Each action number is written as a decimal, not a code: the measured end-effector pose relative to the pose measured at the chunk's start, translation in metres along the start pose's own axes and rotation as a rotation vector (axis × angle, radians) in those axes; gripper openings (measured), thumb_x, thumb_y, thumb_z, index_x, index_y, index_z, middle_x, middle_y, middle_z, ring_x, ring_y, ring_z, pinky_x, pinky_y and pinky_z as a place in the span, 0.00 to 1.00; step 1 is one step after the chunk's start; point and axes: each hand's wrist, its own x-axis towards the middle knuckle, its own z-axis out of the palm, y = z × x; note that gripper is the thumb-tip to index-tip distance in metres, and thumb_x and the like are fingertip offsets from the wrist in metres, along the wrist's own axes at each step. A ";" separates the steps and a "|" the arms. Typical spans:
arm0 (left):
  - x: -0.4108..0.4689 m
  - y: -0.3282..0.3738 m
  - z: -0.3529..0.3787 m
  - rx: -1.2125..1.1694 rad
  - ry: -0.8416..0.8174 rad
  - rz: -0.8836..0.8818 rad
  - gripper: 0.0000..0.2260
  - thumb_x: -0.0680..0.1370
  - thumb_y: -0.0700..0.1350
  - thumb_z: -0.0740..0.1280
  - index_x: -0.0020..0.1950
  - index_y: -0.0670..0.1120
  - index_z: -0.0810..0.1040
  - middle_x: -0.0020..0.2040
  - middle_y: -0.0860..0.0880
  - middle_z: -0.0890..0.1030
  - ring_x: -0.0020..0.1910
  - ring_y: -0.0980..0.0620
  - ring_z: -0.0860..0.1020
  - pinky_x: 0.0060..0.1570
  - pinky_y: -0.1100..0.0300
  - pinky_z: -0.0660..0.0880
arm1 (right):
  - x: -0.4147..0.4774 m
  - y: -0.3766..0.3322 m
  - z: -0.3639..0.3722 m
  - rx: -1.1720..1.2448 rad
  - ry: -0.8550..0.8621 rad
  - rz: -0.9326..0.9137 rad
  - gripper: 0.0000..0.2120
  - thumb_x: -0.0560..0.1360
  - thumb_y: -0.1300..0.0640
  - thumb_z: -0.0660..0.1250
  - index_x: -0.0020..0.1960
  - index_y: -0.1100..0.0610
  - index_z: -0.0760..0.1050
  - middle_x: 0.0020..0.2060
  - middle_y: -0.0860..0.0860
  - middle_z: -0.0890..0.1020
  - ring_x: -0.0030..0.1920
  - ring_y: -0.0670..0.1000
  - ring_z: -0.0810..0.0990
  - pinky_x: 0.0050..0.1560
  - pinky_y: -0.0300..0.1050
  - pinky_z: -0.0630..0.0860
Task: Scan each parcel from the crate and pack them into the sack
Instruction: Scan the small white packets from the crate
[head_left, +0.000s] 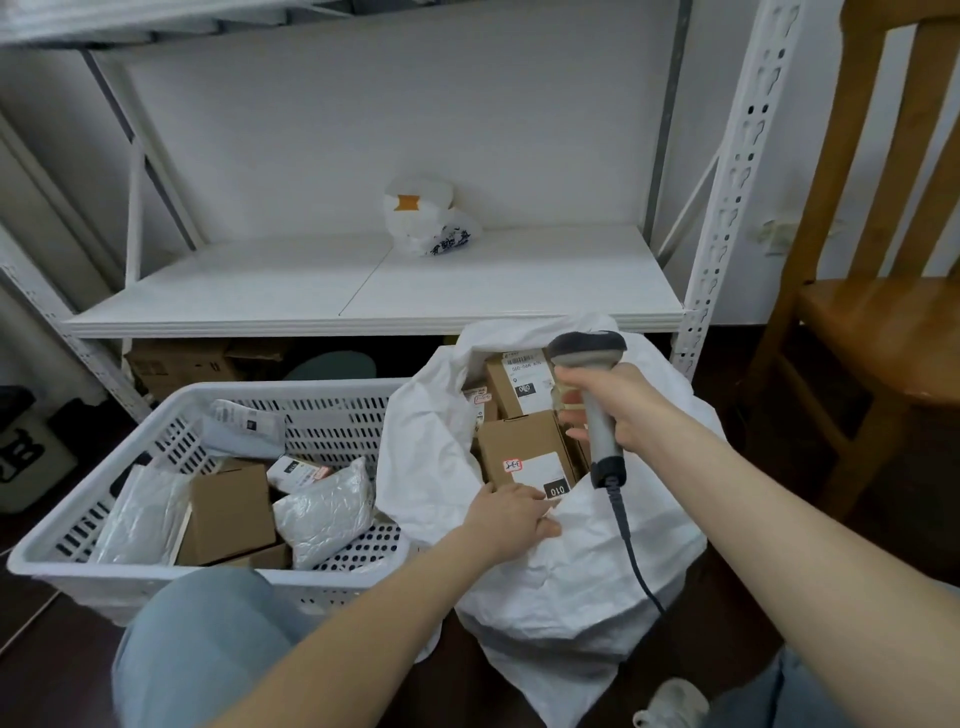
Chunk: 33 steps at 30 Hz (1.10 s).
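Observation:
A white perforated crate (78, 566) sits on the floor at left, holding brown boxes (231, 512) and several white plastic mailers (324, 512). To its right an open white sack (582, 566) holds several brown cardboard parcels. My left hand (511, 514) grips the near end of the front parcel (522, 447), a brown box with a white label, at the sack's mouth. My right hand (610, 402) holds a grey corded barcode scanner (589, 353) above the sack, its head pointing away toward the shelf.
A white metal shelf (363, 296) stands behind, with a white plastic bag (426, 218) on it. Cardboard boxes lie under the shelf. A wooden chair (878, 312) is at the right. My knee in jeans (208, 634) is in front of the crate.

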 end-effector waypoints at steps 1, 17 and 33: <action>-0.003 -0.001 0.000 -0.002 -0.018 -0.002 0.22 0.82 0.58 0.53 0.74 0.51 0.66 0.75 0.49 0.65 0.73 0.48 0.62 0.70 0.49 0.59 | -0.001 0.002 0.002 0.004 -0.006 0.007 0.19 0.72 0.55 0.75 0.59 0.60 0.76 0.45 0.57 0.82 0.37 0.55 0.82 0.35 0.48 0.80; -0.083 -0.192 -0.065 -0.546 0.419 -0.578 0.17 0.79 0.47 0.65 0.66 0.42 0.76 0.64 0.45 0.78 0.61 0.47 0.76 0.55 0.57 0.72 | -0.015 0.008 0.140 0.237 -0.255 0.248 0.10 0.74 0.54 0.73 0.46 0.58 0.74 0.37 0.55 0.80 0.26 0.46 0.80 0.29 0.40 0.78; -0.083 -0.368 0.050 -0.543 0.132 -0.828 0.20 0.77 0.47 0.67 0.67 0.42 0.72 0.64 0.44 0.77 0.62 0.45 0.74 0.58 0.56 0.70 | 0.090 0.112 0.362 0.047 -0.229 0.347 0.12 0.73 0.58 0.73 0.52 0.65 0.76 0.30 0.56 0.78 0.25 0.49 0.75 0.28 0.39 0.72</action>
